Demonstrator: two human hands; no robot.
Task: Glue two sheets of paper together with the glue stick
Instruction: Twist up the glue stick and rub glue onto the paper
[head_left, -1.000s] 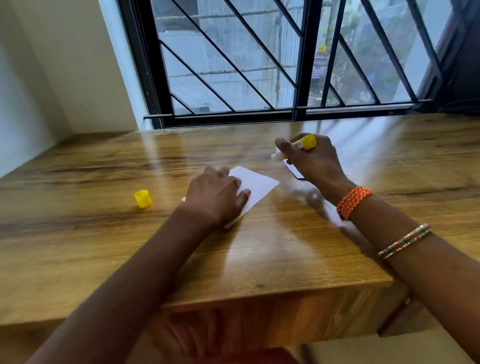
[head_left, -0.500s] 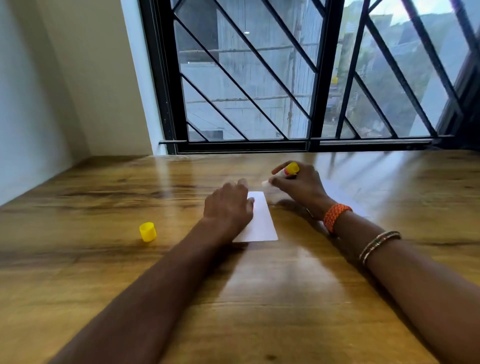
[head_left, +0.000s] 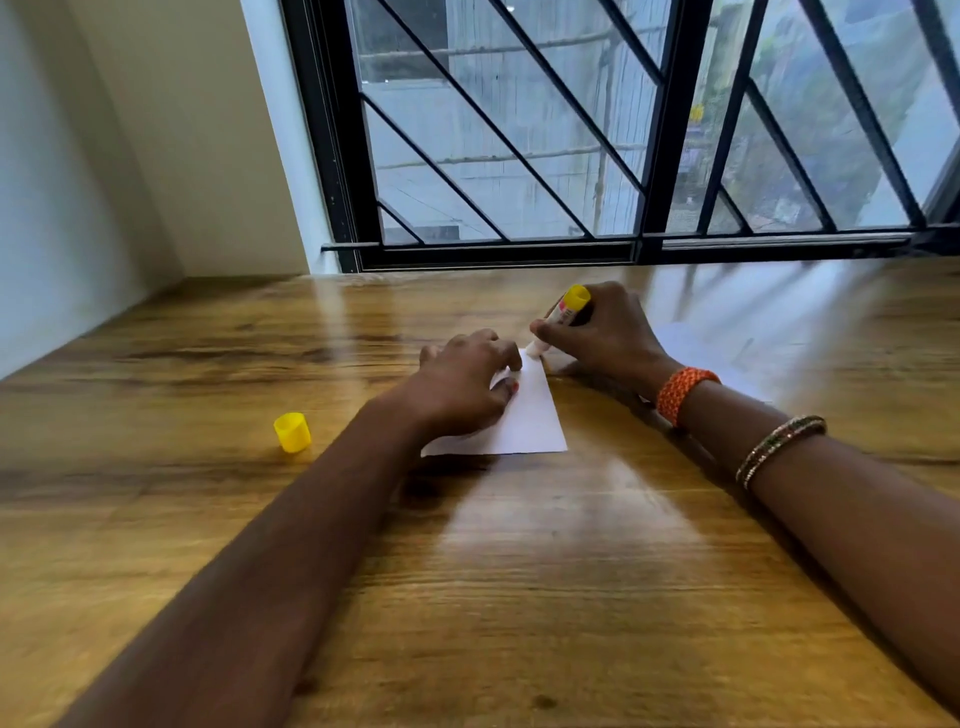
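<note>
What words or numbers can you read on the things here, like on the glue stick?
Glue stick, held in the right hand: it has a pink printed label, too blurred to read.
Yellow cap: no writing shows.
Sheet of paper under the left hand: blank.
So nothing can be read.

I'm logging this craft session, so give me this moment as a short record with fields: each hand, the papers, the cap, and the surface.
left hand: left hand presses the white paper sheet flat
right hand: right hand grips the yellow-ended glue stick, tip at the sheet's far corner
second paper: another white sheet lies under the right wrist
cap: small yellow plastic cap off, standing left of the sheet
surface: glossy wooden table
</note>
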